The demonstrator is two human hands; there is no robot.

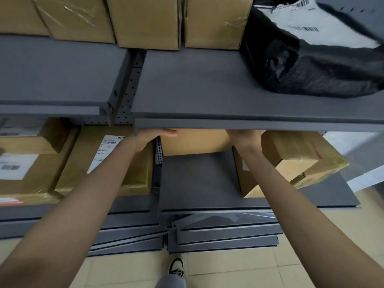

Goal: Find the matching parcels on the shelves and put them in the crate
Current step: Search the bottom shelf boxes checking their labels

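Observation:
A plain brown cardboard parcel [195, 142] stands at the back of the lower grey shelf [197, 181], its top hidden by the upper shelf [207, 88]. My left hand [151, 137] is at the parcel's left side and my right hand [245, 138] at its right side. The upper shelf's front edge hides the fingers of both hands, so their hold on the parcel does not show. No crate is in view.
Labelled taped boxes [108, 161] fill the lower shelf at left, and more boxes [297, 154] lean at right. On the upper shelf stand a row of cartons [145, 21] and a black bagged parcel [315, 59]. Grey shelf boards [218, 231] lie on the tiled floor beside my shoe.

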